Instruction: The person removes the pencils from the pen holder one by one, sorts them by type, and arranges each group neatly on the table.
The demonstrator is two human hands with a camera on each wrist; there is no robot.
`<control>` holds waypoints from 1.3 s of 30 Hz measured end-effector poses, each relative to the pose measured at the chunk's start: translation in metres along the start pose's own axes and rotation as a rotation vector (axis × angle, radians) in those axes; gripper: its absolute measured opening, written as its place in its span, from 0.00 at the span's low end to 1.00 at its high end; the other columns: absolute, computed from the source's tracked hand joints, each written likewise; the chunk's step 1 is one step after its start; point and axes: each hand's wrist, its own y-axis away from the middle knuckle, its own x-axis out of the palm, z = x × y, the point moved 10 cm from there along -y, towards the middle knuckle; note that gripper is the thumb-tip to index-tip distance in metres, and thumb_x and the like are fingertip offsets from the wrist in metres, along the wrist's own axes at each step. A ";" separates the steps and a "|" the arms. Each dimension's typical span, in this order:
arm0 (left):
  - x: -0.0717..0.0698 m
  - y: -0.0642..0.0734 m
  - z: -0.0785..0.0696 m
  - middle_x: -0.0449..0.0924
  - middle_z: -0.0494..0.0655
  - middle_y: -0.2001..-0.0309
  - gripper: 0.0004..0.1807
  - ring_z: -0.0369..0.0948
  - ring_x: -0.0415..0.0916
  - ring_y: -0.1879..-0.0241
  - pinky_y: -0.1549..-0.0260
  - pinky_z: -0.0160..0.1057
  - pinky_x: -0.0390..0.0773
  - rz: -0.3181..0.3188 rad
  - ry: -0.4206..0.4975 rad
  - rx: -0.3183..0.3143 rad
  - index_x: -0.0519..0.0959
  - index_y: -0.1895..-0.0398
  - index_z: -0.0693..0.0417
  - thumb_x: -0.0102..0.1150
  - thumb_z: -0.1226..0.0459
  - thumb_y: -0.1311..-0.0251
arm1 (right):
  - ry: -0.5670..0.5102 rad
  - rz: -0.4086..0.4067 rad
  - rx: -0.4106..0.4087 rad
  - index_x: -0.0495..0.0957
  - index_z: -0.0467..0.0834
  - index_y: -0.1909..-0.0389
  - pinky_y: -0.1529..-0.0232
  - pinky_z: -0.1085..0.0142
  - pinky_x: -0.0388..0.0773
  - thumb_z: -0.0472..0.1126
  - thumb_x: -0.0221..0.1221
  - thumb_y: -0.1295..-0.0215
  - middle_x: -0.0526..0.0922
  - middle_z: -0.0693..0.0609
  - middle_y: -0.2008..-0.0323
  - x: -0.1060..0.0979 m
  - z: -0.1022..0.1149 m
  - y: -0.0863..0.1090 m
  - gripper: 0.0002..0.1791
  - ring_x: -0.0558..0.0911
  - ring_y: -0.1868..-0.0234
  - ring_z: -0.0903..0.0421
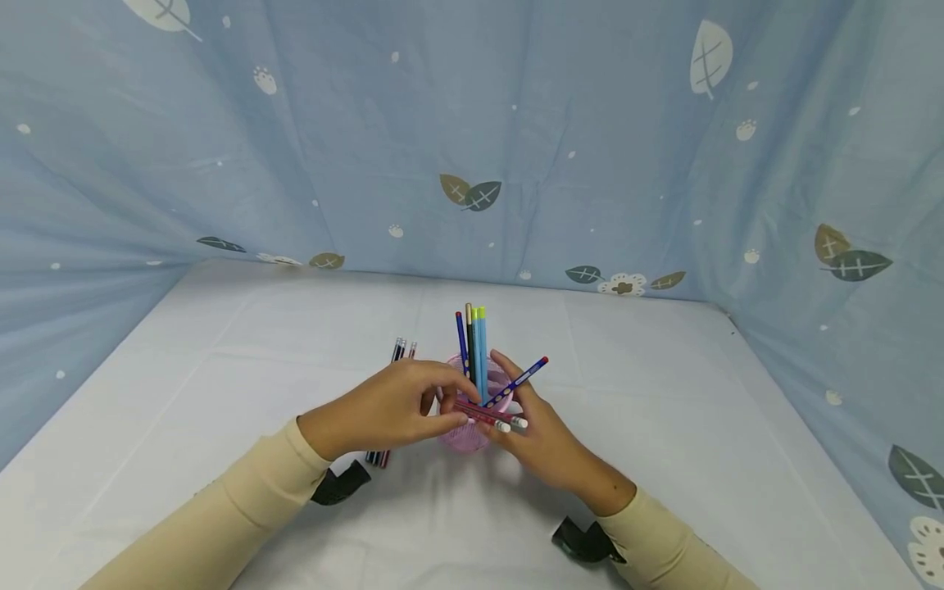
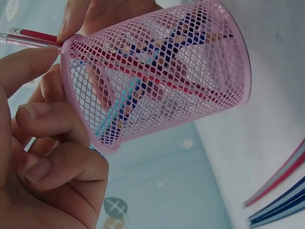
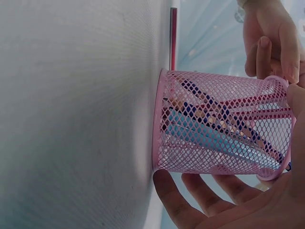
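Note:
A pink mesh pencil cup (image 1: 465, 440) stands upright on the table, and my right hand (image 1: 551, 438) holds it, fingers and thumb around its side. Two red pencils (image 1: 483, 415) with white ends lean over the near rim to the right. Light blue pencils (image 1: 483, 348), a dark pencil (image 1: 469, 334) and a blue pencil (image 1: 459, 328) rise at the back. Another blue pencil (image 1: 527, 373) with a red end tilts right. My left hand (image 1: 391, 406) is at the rim, its fingers loosely bent; one fingertip (image 2: 50, 57) is at the red pencils, without a visible pinch.
Several dark and red pencils (image 1: 398, 348) lie on the white-covered table (image 1: 295, 344) left of the cup, partly behind my left hand. Black wrist mounts (image 1: 342, 483) hang below both sleeves. A blue patterned curtain (image 1: 369, 123) borders the table's back and sides.

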 end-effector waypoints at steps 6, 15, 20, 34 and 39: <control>0.000 0.000 -0.002 0.79 0.31 0.68 0.10 0.35 0.73 0.72 0.73 0.28 0.76 -0.001 -0.035 0.012 0.86 0.55 0.46 0.69 0.64 0.39 | -0.006 0.006 0.015 0.44 0.72 0.23 0.36 0.36 0.69 0.49 0.64 0.33 0.69 0.47 0.29 0.001 0.000 0.000 0.47 0.71 0.31 0.43; 0.001 0.000 -0.002 0.82 0.31 0.65 0.07 0.34 0.73 0.72 0.73 0.28 0.76 -0.005 -0.068 0.008 0.87 0.59 0.43 0.70 0.62 0.40 | -0.020 0.013 0.015 0.43 0.72 0.23 0.35 0.37 0.70 0.49 0.64 0.33 0.67 0.48 0.28 0.002 -0.001 0.000 0.48 0.71 0.30 0.43; 0.001 -0.002 -0.004 0.77 0.30 0.71 0.06 0.33 0.72 0.72 0.73 0.28 0.76 -0.020 -0.073 0.028 0.86 0.62 0.42 0.70 0.63 0.41 | -0.027 0.017 0.004 0.43 0.72 0.23 0.38 0.40 0.73 0.49 0.63 0.32 0.68 0.46 0.28 0.000 -0.001 0.000 0.47 0.71 0.31 0.42; -0.001 -0.002 -0.003 0.77 0.31 0.73 0.06 0.29 0.70 0.75 0.75 0.29 0.76 -0.001 -0.028 0.007 0.84 0.61 0.44 0.69 0.64 0.39 | -0.025 0.030 0.003 0.43 0.72 0.23 0.39 0.39 0.75 0.53 0.62 0.32 0.66 0.45 0.28 0.001 -0.001 -0.001 0.45 0.71 0.31 0.41; -0.005 -0.001 -0.002 0.79 0.32 0.71 0.05 0.29 0.70 0.76 0.76 0.29 0.76 -0.013 -0.009 0.010 0.83 0.60 0.46 0.67 0.63 0.37 | -0.026 0.031 0.003 0.43 0.72 0.23 0.39 0.38 0.74 0.54 0.62 0.31 0.66 0.46 0.27 0.002 -0.002 0.000 0.45 0.71 0.30 0.41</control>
